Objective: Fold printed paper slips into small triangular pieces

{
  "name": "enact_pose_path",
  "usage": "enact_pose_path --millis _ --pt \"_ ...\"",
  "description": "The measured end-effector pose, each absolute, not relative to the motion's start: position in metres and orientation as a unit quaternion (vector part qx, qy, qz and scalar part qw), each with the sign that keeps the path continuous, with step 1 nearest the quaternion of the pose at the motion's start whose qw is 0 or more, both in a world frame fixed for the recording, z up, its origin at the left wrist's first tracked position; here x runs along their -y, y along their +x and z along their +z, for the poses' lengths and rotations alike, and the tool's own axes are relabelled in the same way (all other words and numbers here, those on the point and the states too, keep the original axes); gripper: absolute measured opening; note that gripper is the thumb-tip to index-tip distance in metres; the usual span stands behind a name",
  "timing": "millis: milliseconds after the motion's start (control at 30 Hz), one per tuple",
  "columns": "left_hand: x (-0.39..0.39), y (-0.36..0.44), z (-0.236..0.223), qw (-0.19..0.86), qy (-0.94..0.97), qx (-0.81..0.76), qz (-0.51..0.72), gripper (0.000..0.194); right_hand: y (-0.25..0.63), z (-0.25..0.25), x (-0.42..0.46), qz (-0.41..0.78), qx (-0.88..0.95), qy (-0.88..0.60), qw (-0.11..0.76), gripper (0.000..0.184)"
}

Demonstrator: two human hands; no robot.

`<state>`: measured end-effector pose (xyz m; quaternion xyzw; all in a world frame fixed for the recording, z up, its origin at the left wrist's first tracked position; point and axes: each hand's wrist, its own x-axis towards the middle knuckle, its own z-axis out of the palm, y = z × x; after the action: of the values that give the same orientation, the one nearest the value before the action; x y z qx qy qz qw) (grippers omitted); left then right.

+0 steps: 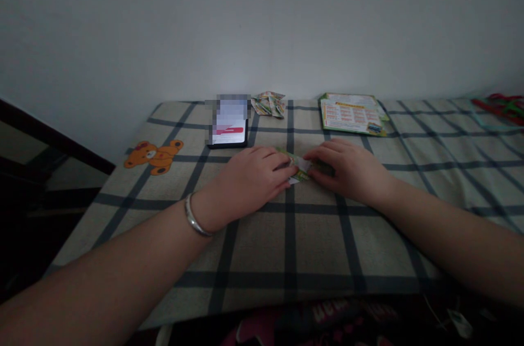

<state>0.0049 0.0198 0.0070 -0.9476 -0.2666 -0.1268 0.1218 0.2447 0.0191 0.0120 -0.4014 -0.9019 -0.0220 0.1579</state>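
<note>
Between my two hands, on the checked tablecloth, lies a small folded piece of printed paper, green and white. My left hand, with a silver bangle at the wrist, has its fingers closed on the paper's left end. From the other side, the fingertips and thumb of my right hand pinch its right end. The fingers cover much of the paper, so its full shape is hidden. Just beyond my left hand is a phone with its screen lit.
Folded pieces of printed paper lie by the wall, right of the phone. A stack of printed sheets is at the back right. An orange bear picture shows on the cloth at left. Red and green items sit at the far right.
</note>
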Motion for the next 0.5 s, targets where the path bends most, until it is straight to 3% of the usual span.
enact_pose_path --millis 233,500 --pt "-0.0187 0.0056 0.0081 0.113 -0.952 0.250 -0.139 0.032 0.2484 0.0113 -0.0230 0.079 0.875 -0.412 0.242 0.017" --pt "-0.0198 0.0046 0.0082 0.101 -0.956 0.237 -0.139 0.032 0.2513 0.0078 -0.0250 0.101 0.915 -0.316 0.227 0.023"
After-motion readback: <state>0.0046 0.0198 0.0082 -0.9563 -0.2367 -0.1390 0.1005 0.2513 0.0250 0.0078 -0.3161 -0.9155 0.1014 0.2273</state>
